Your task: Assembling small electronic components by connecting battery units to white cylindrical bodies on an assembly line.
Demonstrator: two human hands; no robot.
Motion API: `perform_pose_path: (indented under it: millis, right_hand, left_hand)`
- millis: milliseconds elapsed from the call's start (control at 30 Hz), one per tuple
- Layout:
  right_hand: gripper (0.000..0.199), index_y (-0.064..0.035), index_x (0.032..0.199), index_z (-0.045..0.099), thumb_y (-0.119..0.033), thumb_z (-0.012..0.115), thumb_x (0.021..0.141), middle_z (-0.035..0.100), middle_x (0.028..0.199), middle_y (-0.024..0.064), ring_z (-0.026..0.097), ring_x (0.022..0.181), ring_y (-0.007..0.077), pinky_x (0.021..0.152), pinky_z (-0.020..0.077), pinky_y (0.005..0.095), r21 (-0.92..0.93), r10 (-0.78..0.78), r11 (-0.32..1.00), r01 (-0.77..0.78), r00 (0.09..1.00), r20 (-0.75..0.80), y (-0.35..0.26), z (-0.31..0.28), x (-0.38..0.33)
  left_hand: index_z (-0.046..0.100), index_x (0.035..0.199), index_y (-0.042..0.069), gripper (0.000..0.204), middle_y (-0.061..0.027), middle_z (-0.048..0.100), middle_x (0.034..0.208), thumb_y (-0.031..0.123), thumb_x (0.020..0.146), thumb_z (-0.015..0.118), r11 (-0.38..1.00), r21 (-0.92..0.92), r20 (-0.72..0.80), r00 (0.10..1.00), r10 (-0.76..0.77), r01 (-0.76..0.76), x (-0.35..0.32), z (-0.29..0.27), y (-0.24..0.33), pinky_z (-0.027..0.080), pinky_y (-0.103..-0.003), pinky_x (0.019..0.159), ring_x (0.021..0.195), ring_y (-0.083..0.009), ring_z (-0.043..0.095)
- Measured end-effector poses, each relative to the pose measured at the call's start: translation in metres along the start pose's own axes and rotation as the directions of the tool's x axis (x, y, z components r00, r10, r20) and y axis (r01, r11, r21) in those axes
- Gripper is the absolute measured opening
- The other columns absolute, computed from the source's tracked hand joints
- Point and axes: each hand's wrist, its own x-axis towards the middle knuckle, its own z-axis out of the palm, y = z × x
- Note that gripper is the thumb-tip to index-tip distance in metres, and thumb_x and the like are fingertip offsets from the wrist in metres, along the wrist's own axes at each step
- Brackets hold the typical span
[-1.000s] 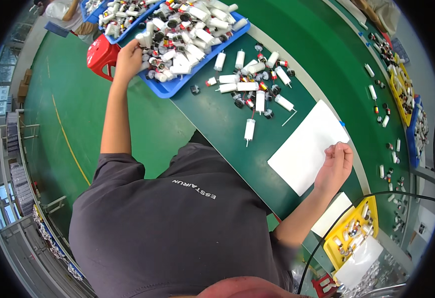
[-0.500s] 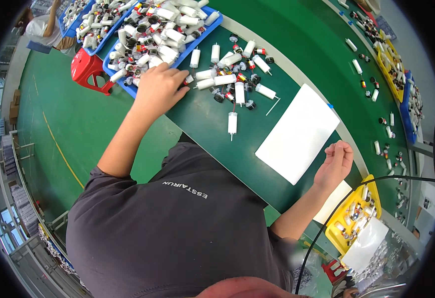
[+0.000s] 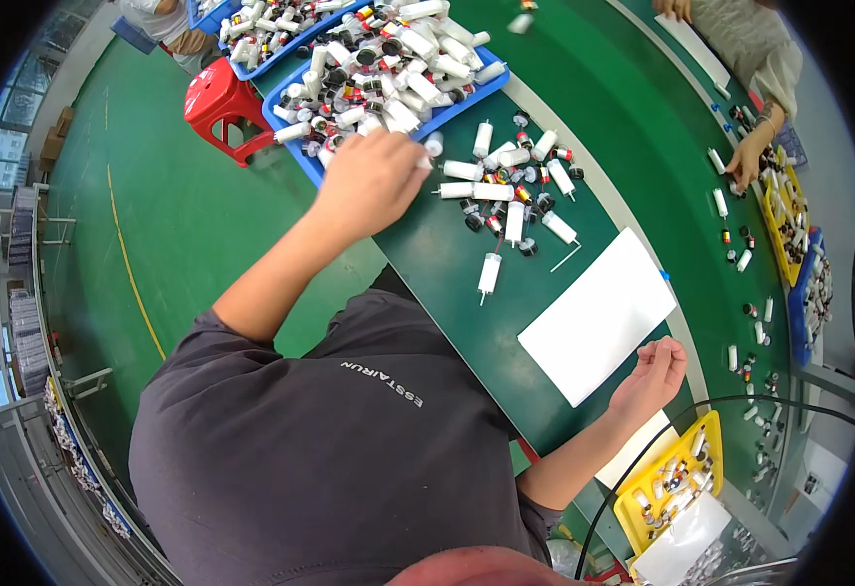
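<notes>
My left hand is at the near edge of a blue tray heaped with white cylinders and small black, red and clear parts. Its fingers are bent together, with a bit of something white at the fingertips; its kind is mostly hidden. On the green table beside it lies a loose pile of white cylinders with thin stems, among black caps and red-and-yellow pieces. My right hand hovers by the lower right corner of a white sheet. Its fingers are pinched together, and whatever they hold, if anything, cannot be made out.
A thin white stick lies by the sheet. A black cable arches past a yellow tray of parts. Across the green belt, a co-worker's hand reaches to parts. A red stool stands left of the table.
The whole view has shifted, so the table sits further right and lower. A co-worker's arms have come into view at the upper right. My right hand keeps its pinched shape near the sheet.
</notes>
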Motion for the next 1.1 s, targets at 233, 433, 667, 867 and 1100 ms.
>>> perform_pose_path:
  millis: [233, 433, 667, 867, 1100]
  right_hand:
    - [0.007, -0.0033, 0.101, 0.061, -0.001, 0.06, 0.094, 0.059, 0.087, 0.0019, 0.053, 0.078, 0.0083, 0.072, 0.0442, 0.022, 0.025, 0.012, 1.0, -0.012, 1.0, -0.024, 0.02, -0.008, 0.003]
    - [0.011, -0.0026, 0.1, 0.065, -0.01, 0.07, 0.093, 0.064, 0.085, -0.0011, 0.057, 0.075, 0.0064, 0.068, 0.0461, 0.0214, -0.172, -0.001, 0.985, -0.007, 0.999, -0.043, 0.015, -0.003, -0.001]
    - [0.014, -0.0002, 0.101, 0.069, -0.011, 0.068, 0.092, 0.065, 0.084, 0.0023, 0.06, 0.072, 0.0088, 0.067, 0.0475, 0.0227, -0.409, -0.053, 0.908, 0.093, 0.993, 0.108, -0.012, 0.0, -0.015]
    - [0.021, -0.0026, 0.106, 0.068, -0.006, 0.066, 0.086, 0.064, 0.097, 0.0124, 0.064, 0.081, 0.0291, 0.072, 0.0526, 0.0355, -0.588, -0.031, 0.745, 0.316, 0.896, 0.443, -0.015, 0.012, -0.039]
    - [0.018, -0.0013, 0.101, 0.063, -0.003, 0.064, 0.084, 0.056, 0.098, 0.0102, 0.062, 0.09, 0.0278, 0.08, 0.0533, 0.0389, -0.719, 0.052, 0.535, 0.443, 0.833, 0.551, -0.009, 0.028, -0.043]
  left_hand:
    - [0.064, 0.106, 0.001, 0.025, -0.0167, 0.062, 0.126, 0.014, 0.085, 0.066, 0.977, -0.044, -0.332, 0.919, -0.212, 0.209, -0.004, -0.005, -0.127, 0.042, -0.041, 0.103, 0.115, -0.0343, 0.056]
    - [0.043, 0.122, 0.001, 0.042, -0.0271, 0.032, 0.156, -0.009, 0.081, 0.048, 0.55, -0.832, -0.289, 0.792, -0.537, 0.07, -0.02, 0.047, -0.203, 0.028, -0.051, 0.118, 0.144, -0.0379, 0.035]
    - [0.062, 0.122, -0.003, 0.038, -0.0207, 0.064, 0.124, 0.028, 0.102, 0.052, 0.848, -0.275, 0.002, 0.882, -0.471, 0.453, -0.016, 0.042, -0.281, 0.044, -0.036, 0.102, 0.118, -0.0279, 0.06]
    - [0.059, 0.098, -0.011, 0.025, -0.0191, 0.067, 0.111, 0.012, 0.096, 0.051, 0.809, -0.587, -0.571, 0.691, -0.442, 0.032, 0.01, 0.028, -0.194, 0.051, -0.037, 0.089, 0.099, -0.029, 0.065]
    - [0.059, 0.098, -0.009, 0.025, -0.0224, 0.066, 0.113, 0.012, 0.094, 0.047, 0.876, -0.302, -0.828, 0.559, -0.046, -0.376, 0.088, -0.041, -0.08, 0.051, -0.042, 0.096, 0.108, -0.0332, 0.063]
